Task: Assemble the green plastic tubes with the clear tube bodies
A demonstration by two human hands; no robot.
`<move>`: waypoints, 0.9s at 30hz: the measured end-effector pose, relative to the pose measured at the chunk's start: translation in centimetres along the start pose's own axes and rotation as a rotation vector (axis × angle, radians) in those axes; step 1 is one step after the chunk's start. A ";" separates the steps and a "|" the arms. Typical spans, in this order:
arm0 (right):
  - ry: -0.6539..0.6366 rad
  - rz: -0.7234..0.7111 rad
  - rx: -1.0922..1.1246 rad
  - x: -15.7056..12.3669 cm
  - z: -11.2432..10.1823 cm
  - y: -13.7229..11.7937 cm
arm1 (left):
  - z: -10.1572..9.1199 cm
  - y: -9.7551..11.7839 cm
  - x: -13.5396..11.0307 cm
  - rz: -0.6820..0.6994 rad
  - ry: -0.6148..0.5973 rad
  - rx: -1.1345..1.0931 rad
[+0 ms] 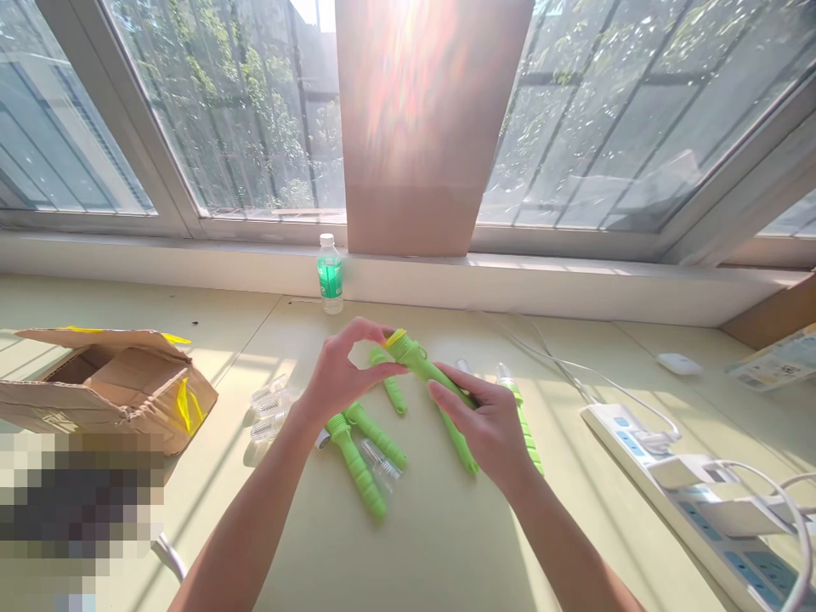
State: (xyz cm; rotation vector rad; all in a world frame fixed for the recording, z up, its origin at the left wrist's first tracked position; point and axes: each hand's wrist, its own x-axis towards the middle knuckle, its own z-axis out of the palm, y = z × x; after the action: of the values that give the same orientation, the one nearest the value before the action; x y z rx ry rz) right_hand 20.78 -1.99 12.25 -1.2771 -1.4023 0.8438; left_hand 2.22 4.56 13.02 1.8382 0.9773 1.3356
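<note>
A green plastic handle (421, 364) with a threaded collar, a small loop and a yellow end is held tilted above the table. My right hand (488, 412) is closed around its lower part. At the yellow end, the thumb and fingers of my left hand (344, 365) are closed in a pinch. Below lie several similar green handles, among them a ribbed one (360, 476) and another (387, 442) beside it. A clear plastic cap (381, 466) rests near these two. More clear ribbed caps (270, 408) are grouped left of my left hand, some partly hidden by that arm.
An opened cardboard box (146, 382) stands at the left. A water bottle (330, 276) is at the back by the window sill. To the right lies a white power strip (637, 459) with plugs and cables, and a small white device (679, 365) farther back.
</note>
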 end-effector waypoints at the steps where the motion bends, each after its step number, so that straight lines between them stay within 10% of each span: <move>1: -0.007 0.012 0.015 0.0 0.0 0.0 | 0.0 0.0 0.0 -0.004 0.005 -0.007; 27: 0.013 -0.118 -0.106 0.0 0.2 0.9 | 1.8 -1.4 0.1 0.005 0.080 -0.147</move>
State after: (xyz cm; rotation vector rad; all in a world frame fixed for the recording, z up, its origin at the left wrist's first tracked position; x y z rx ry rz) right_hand 20.86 -1.78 11.38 -1.2634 -1.5135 0.6881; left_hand 3.73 5.20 11.41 1.6890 0.8907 1.4541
